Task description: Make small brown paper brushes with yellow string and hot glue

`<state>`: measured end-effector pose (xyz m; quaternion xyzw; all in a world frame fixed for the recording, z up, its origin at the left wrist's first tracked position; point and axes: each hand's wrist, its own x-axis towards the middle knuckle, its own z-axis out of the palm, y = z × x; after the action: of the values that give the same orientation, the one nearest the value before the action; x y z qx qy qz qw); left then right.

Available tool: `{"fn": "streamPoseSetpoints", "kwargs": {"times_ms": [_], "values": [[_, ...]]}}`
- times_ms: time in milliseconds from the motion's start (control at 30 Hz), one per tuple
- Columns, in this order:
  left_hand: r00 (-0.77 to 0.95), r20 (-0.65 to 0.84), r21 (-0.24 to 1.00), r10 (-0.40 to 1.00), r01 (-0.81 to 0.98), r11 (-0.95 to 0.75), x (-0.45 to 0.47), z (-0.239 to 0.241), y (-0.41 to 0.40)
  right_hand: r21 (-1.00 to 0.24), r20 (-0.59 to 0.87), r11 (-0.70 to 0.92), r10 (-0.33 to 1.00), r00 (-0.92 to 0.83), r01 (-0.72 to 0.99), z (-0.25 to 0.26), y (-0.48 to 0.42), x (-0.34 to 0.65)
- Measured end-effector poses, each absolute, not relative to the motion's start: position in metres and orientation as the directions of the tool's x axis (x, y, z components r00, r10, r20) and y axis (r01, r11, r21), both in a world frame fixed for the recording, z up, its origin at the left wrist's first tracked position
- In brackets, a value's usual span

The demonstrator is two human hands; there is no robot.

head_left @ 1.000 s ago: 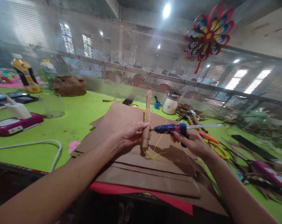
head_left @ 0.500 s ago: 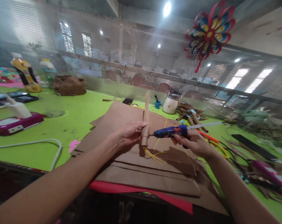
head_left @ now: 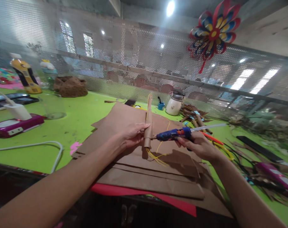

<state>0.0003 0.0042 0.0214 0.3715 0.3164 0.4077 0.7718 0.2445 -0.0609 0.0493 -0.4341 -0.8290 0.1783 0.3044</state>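
My left hand [head_left: 135, 134] is closed around a rolled brown paper tube [head_left: 148, 134], its thumb along the near side. Yellow strings [head_left: 155, 157] trail from the tube's lower end, and a narrow paper strip [head_left: 149, 106] rises from its top. In my right hand [head_left: 201, 145] is a blue hot glue gun [head_left: 173, 134], with a clear glue stick [head_left: 208, 127] poking out of its back. The gun's nozzle is at the right side of the tube; whether it touches is hard to tell. Both hands are above stacked brown paper sheets [head_left: 125, 118].
A purple power strip [head_left: 17, 125] and a clear cup [head_left: 52, 107] stand on the left. A white jar [head_left: 174, 104], a small blue pot [head_left: 160, 105] and paper scraps [head_left: 196, 115] are at the back. Cables and a black phone-like slab [head_left: 259, 148] lie at right.
Hardly anything differs. The tube's upper strip leans very slightly further left, while both hands and the glue gun keep nearly the same places.
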Motion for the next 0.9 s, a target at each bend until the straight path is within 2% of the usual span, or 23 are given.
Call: {"fn": "streamPoseSetpoints", "kwargs": {"times_ms": [333, 733, 900], "values": [[0.476, -0.218, 0.816, 0.852, -0.39, 0.427, 0.0, 0.016, 0.006, -0.562, 0.384, 0.55, 0.835, -0.394, 0.618, 0.05, -0.058, 0.243], [0.475, -0.213, 0.822, 0.854, -0.385, 0.419, -0.001, 0.014, 0.009, -0.569, 0.338, 0.563, 0.824, -0.455, 0.599, 0.051, -0.063, 0.248], [0.436, -0.235, 0.832, 0.869, -0.372, 0.412, -0.001, 0.01, 0.011, -0.568, 0.374, 0.573, 0.819, -0.435, 0.591, 0.052, -0.061, 0.248]]}}
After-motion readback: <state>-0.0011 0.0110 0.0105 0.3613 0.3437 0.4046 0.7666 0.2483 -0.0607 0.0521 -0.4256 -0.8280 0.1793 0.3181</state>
